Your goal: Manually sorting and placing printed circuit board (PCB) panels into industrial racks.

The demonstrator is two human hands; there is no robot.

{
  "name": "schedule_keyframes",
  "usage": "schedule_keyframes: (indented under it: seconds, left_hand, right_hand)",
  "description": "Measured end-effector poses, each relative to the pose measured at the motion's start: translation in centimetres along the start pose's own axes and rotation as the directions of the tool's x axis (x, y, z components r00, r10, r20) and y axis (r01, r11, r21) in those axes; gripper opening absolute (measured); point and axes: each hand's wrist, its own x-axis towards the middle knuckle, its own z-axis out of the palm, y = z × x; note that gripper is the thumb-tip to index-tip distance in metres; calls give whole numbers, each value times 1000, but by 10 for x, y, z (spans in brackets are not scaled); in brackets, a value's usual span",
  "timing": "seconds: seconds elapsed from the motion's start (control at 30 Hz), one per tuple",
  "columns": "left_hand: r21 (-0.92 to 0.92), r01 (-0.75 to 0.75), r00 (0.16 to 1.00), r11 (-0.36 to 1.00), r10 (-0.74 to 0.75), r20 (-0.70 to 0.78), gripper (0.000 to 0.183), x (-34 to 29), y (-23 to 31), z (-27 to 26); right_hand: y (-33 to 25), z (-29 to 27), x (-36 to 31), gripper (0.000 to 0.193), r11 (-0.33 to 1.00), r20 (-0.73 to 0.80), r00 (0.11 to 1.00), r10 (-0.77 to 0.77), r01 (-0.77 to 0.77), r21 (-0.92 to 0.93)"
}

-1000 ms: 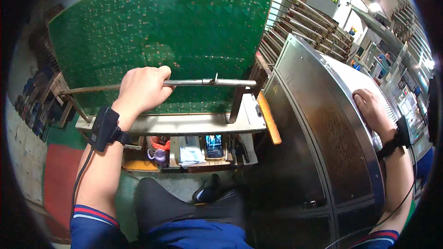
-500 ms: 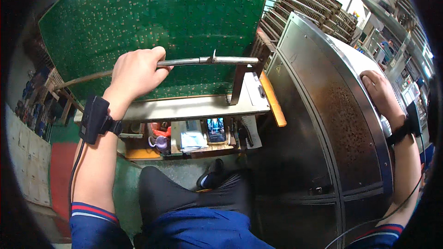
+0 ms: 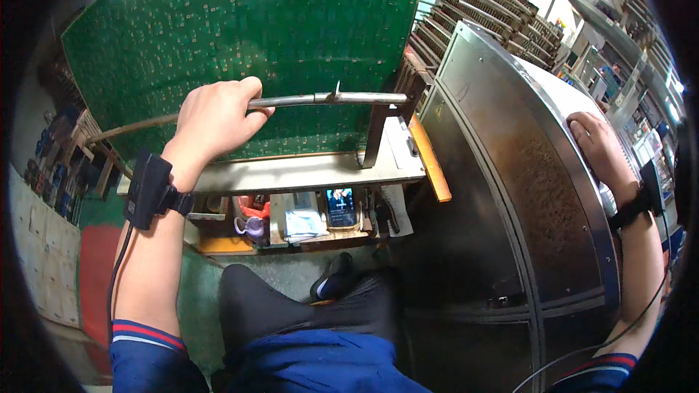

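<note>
My left hand (image 3: 218, 113) is wrapped round a thin metal bar (image 3: 357, 98) that crosses in front of a large green circuit board panel (image 3: 306, 36). The bar's right end meets a dark upright post (image 3: 377, 135); a small pointed piece sticks up from it. Small pale pads cover the green panel, which leans upright on a pale ledge (image 3: 291, 172). At the right, my right hand (image 3: 598, 142) rests on the upper edge of a dark metal cabinet (image 3: 524, 175), fingers lying loosely on it. Both wrists wear black straps with cables.
Under the ledge, a shelf holds a phone with a lit screen (image 3: 341, 207), papers (image 3: 304, 224), a purple cup (image 3: 253, 228) and a red item (image 3: 255, 209). A yellow strip (image 3: 431, 160) juts beside the cabinet. Stacked metal racks (image 3: 495, 4) stand behind; a person (image 3: 610, 76) is far right.
Both hands keep their places. The picture on the phone's screen has changed.
</note>
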Motion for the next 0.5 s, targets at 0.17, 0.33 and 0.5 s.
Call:
schedule_keyframes:
  seconds: [0.17,0.33,0.5]
  left_hand:
    - [-42,-7,998,999,4,-62,26,1,1,0]
    - [-63,-30,995,998,24,-96,21,2,8,3]
    - [-35,-21,987,999,15,-162,19,-9,-7,6]
  right_hand:
    - [-2,-7,-2,31,1000,8,1000,15,-15,-28]
    - [-9,-11,-9,28,999,15,1000,24,-23,-28]
    - [0,7,1,32,999,-51,999,13,-15,-38]
